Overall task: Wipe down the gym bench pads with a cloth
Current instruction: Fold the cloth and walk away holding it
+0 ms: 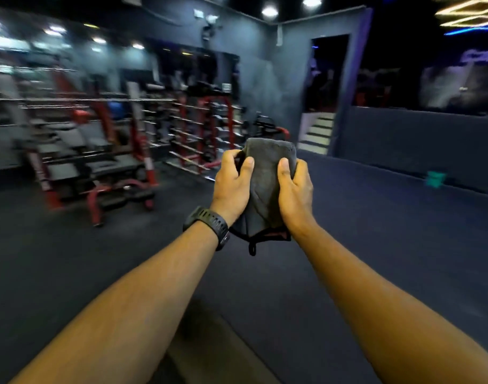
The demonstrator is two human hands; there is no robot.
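Observation:
A folded dark grey cloth (266, 184) is held up in front of me at mid-frame, with a small loop hanging from its lower edge. My left hand (231, 184), with a black watch on its wrist, grips the cloth's left side. My right hand (295, 189) grips its right side, thumb on the front. A gym bench with dark pads (98, 164) on a red frame stands at the left, well beyond my hands and blurred.
Red racks with barbells (204, 126) line the back wall. Steps (317, 131) lead up through a doorway at the back right. A low dark wall (417, 139) runs along the right. Dark rubber floor (376, 231) spreads around me, with a small green object (435, 178) on it.

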